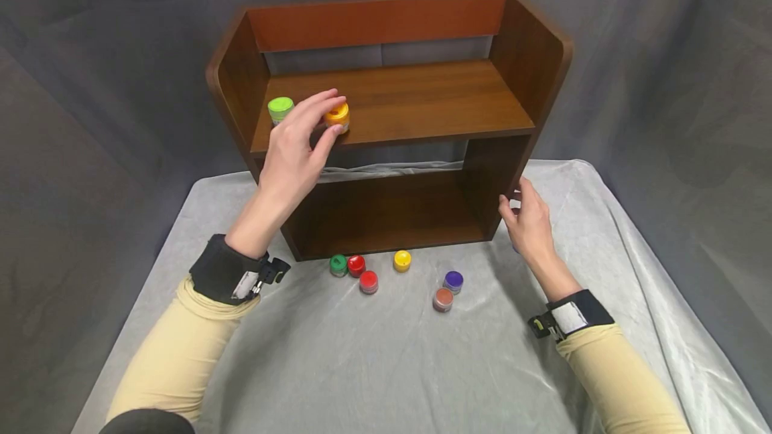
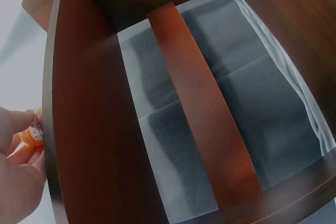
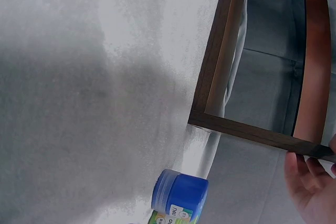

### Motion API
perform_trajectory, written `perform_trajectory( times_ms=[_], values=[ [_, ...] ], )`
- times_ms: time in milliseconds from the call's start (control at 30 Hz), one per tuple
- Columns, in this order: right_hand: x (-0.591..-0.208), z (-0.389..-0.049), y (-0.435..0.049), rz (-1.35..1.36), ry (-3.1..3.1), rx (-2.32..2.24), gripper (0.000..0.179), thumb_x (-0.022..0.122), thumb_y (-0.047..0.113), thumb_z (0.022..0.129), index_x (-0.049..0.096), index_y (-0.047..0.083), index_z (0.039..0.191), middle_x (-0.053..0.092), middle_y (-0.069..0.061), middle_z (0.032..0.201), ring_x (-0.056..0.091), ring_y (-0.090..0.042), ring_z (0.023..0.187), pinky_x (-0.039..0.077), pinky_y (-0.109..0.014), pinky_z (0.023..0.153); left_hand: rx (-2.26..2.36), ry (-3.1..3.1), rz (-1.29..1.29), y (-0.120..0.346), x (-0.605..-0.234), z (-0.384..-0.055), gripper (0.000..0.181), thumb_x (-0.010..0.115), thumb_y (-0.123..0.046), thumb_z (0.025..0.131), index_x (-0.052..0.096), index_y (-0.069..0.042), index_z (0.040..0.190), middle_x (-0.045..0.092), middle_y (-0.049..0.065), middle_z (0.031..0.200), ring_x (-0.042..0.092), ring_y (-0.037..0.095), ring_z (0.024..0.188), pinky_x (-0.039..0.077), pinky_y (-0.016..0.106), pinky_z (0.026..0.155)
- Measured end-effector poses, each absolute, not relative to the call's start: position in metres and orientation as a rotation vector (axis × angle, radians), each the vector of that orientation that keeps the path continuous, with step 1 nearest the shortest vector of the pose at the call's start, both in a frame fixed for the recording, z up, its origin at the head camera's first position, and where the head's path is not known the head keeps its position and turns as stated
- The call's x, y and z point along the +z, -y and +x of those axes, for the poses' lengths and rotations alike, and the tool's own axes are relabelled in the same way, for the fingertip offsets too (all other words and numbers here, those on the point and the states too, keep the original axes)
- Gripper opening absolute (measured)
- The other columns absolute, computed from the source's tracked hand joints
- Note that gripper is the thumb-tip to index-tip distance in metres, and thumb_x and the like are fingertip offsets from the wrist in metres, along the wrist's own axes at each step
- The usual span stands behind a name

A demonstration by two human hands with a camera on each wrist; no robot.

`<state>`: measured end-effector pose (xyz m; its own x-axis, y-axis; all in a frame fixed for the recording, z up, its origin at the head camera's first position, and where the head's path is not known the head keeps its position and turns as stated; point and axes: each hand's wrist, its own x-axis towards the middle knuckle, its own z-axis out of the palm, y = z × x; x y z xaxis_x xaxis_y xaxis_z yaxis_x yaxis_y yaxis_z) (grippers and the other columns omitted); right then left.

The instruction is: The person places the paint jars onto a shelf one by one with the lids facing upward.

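Note:
My left hand (image 1: 295, 139) pinches an orange-yellow paint jar (image 1: 339, 114) between thumb and fingers at the upper level of a brown wooden shelf (image 1: 422, 96). Whether the jar's base touches the board is hidden. Just left of those fingers stands a light-green-lidded jar (image 1: 280, 108), partly covered by the hand. At the shelf's right side, my right hand (image 1: 532, 223) holds the edge of the side panel (image 3: 252, 133), fingers outside and thumb at the front. A small dark thing shows between thumb and fingers; its kind is unclear. A blue jar (image 3: 184, 195) stands near that hand.
Before the shelf, on grey cloth (image 1: 362, 360), stand a green jar (image 1: 338, 265), two red jars (image 1: 368, 281), a yellow jar (image 1: 402, 260), a purple jar (image 1: 453, 280) and a brown jar (image 1: 443, 299). Grey curtains (image 1: 120, 52) hang behind and beside the shelf.

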<state>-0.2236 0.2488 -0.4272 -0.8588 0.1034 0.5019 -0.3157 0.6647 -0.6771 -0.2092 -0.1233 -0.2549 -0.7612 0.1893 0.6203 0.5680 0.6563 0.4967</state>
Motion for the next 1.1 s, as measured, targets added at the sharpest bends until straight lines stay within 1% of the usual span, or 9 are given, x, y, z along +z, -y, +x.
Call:
perform_trajectory(
  times_ms=[267,533,800,900,1100],
  values=[
    [-0.428,-0.224,-0.248,0.164,2.388,1.077,0.037,0.058,0.009,0.097,0.052,0.002,0.132,0.064,-0.022,0.122,0.069,-0.039,0.106,0.058,-0.052,0.081,-0.940,2.352,-0.573,0.126,-0.255,-0.211,0.041,0.066,-0.020,0.096,0.061,-0.013,0.137,0.055,0.003,0.148,0.053,0.019,0.137,0.045,0.034,0.111],
    [-0.427,-0.224,-0.249,0.169,2.385,1.078,0.036,0.058,0.009,0.096,0.052,0.003,0.132,0.064,-0.023,0.120,0.069,-0.039,0.106,0.058,-0.052,0.080,-0.944,2.366,-0.552,0.122,-0.251,-0.218,0.042,0.066,-0.018,0.096,0.061,-0.012,0.137,0.055,0.003,0.148,0.053,0.019,0.137,0.043,0.033,0.112],
    [-0.426,-0.223,-0.250,0.179,2.375,1.083,0.035,0.058,0.009,0.096,0.053,0.003,0.130,0.065,-0.023,0.118,0.069,-0.039,0.105,0.058,-0.052,0.079,-0.928,2.409,-0.501,0.118,-0.248,-0.221,0.042,0.065,-0.019,0.097,0.059,-0.014,0.139,0.054,0.003,0.150,0.051,0.020,0.139,0.041,0.033,0.114],
    [-0.426,-0.222,-0.250,0.180,2.374,1.079,0.034,0.059,0.010,0.096,0.053,0.004,0.130,0.065,-0.023,0.117,0.070,-0.039,0.104,0.058,-0.051,0.079,-0.915,2.417,-0.493,0.116,-0.248,-0.222,0.043,0.065,-0.018,0.097,0.059,-0.013,0.139,0.054,0.004,0.149,0.051,0.021,0.139,0.041,0.034,0.115],
    [-0.426,-0.221,-0.251,0.180,2.370,1.094,0.035,0.058,0.010,0.097,0.053,0.004,0.130,0.065,-0.023,0.118,0.069,-0.040,0.105,0.058,-0.053,0.079,-0.893,2.421,-0.480,0.114,-0.246,-0.222,0.042,0.064,-0.016,0.097,0.059,-0.011,0.138,0.055,0.007,0.149,0.051,0.023,0.138,0.040,0.035,0.115]
  ],
)
